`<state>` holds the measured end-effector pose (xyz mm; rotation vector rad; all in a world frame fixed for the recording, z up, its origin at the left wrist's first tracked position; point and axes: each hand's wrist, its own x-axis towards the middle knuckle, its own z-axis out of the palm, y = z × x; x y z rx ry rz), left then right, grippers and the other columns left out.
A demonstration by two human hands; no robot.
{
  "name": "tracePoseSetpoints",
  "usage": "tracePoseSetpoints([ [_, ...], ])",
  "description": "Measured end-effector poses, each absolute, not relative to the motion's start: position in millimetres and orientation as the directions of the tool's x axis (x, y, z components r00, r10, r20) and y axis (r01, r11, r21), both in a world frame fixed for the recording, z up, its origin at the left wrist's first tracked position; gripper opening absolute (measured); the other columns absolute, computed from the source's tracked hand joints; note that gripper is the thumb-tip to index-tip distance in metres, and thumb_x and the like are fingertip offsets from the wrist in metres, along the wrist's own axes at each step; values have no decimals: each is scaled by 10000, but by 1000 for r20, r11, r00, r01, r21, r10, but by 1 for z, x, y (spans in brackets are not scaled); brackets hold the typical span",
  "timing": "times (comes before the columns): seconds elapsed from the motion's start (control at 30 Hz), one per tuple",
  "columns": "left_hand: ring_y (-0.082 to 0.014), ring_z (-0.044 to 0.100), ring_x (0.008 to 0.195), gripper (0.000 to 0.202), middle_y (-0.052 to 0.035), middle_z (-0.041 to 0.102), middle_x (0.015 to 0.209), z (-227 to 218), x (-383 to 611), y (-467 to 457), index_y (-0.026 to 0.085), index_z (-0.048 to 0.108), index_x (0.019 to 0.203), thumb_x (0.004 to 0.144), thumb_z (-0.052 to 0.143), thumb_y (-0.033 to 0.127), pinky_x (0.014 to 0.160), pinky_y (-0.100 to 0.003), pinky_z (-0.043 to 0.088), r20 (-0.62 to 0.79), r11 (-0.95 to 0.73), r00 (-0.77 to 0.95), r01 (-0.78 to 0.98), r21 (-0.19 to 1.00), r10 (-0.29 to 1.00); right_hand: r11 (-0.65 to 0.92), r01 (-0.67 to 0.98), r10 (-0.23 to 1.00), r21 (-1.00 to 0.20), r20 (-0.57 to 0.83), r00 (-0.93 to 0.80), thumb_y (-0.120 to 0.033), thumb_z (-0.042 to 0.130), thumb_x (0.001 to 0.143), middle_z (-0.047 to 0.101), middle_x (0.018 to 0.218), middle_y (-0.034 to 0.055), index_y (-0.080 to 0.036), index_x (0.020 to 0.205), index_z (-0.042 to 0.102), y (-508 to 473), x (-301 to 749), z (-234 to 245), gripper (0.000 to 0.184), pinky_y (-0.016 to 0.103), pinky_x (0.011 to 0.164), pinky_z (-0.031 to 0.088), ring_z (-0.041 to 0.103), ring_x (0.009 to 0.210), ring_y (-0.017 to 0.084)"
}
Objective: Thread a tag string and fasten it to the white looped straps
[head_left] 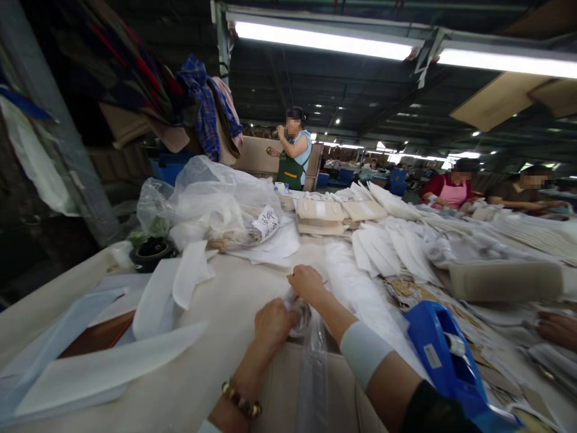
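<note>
My left hand (274, 323) is closed, its thumb and fingers gripping a bunched length of clear plastic (301, 319). Just above it, my right hand (308, 282) pinches the upper end of the same plastic, fingers bent and partly hidden. From between the hands, the plastic trails toward me as a flat, shiny strip. It lies over a beige padded piece (274, 391) at the near edge of the table. A strip of white bubbly wrap (356, 294) runs along the table beside my right forearm.
White curved pieces (153, 300) lie at left, near a black round object (152, 252). Large clear bags (216, 198) stand behind. Beige padded pieces (320, 210) are stacked ahead. A blue tape dispenser (444, 355) is at right, near another person's hand (559, 329). Co-workers are beyond.
</note>
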<state>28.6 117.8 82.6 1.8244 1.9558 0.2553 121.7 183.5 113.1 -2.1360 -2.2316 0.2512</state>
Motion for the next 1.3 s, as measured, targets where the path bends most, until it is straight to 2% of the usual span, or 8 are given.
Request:
tracePoseSetpoints([
  [0.47, -291, 641, 948, 331, -182, 692, 976, 82, 23, 112, 106, 667, 932, 758, 439, 271, 746, -336, 473, -195, 33, 27, 954, 298, 980, -18, 968, 992, -249, -128, -15, -347, 544, 881, 588, 1098, 78, -142, 1085, 567, 190, 120, 98, 290, 377, 832, 502, 587, 960, 176],
  [0.7, -296, 652, 903, 309, -176, 697, 932, 76, 19, 105, 128, 646, 836, 779, 393, 295, 722, -350, 473, -161, 44, 3, 958, 284, 987, 65, 931, 995, -359, -43, -86, -401, 504, 895, 590, 1112, 64, -166, 1089, 568, 173, 150, 113, 311, 409, 884, 469, 574, 1002, 184],
  [0.8, -315, 639, 919, 349, -188, 677, 959, 71, 21, 101, 109, 593, 907, 806, 367, 355, 752, -379, 466, -102, 73, -45, 955, 287, 994, 12, 923, 1000, -385, -22, -22, -414, 473, 907, 582, 1132, 67, -175, 1109, 557, 161, 202, 122, 324, 422, 913, 444, 561, 1027, 188],
  [0.9, -311, 634, 926, 395, -197, 651, 1003, 68, 24, 98, 77, 506, 1054, 818, 366, 362, 766, -385, 458, -44, 105, -97, 954, 282, 994, -108, 904, 993, -415, -96, 74, -449, 453, 908, 625, 977, 52, -141, 972, 596, 147, 251, 120, 346, 402, 861, 464, 592, 922, 169],
  [1.03, -309, 606, 973, 485, -204, 602, 1102, 70, 25, 95, 52, 387, 1222, 817, 398, 320, 803, -399, 447, 58, 103, -120, 965, 240, 991, -154, 835, 979, -528, -198, 55, -461, 483, 891, 617, 801, 9, -133, 836, 600, 128, 275, 103, 352, 322, 728, 492, 593, 748, 127],
  [1.13, -325, 535, 1073, 512, -211, 560, 1162, 75, 29, 89, 41, 396, 1249, 803, 448, 286, 867, -423, 427, 292, 26, -87, 978, 208, 953, -162, 765, 975, -623, -220, 27, -435, 508, 885, 589, 735, -13, -130, 816, 587, 121, 271, 93, 322, 263, 627, 481, 565, 655, 99],
  [1.2, -293, 497, 1125, 436, -185, 553, 1189, 79, 40, 83, 70, 455, 1207, 809, 458, 247, 950, -398, 391, 402, -121, 8, 959, 256, 916, -176, 728, 973, -663, -227, 28, -417, 508, 889, 566, 697, -27, -130, 829, 576, 122, 269, 90, 302, 233, 566, 461, 534, 586, 78],
  [1.3, -209, 512, 1101, 263, -110, 599, 1124, 85, 75, 75, 150, 547, 1077, 840, 443, 200, 989, -296, 365, 337, -335, 208, 863, 380, 918, -183, 707, 974, -683, -224, 36, -404, 513, 890, 547, 671, -38, -129, 831, 567, 125, 268, 91, 286, 214, 524, 443, 501, 535, 63],
])
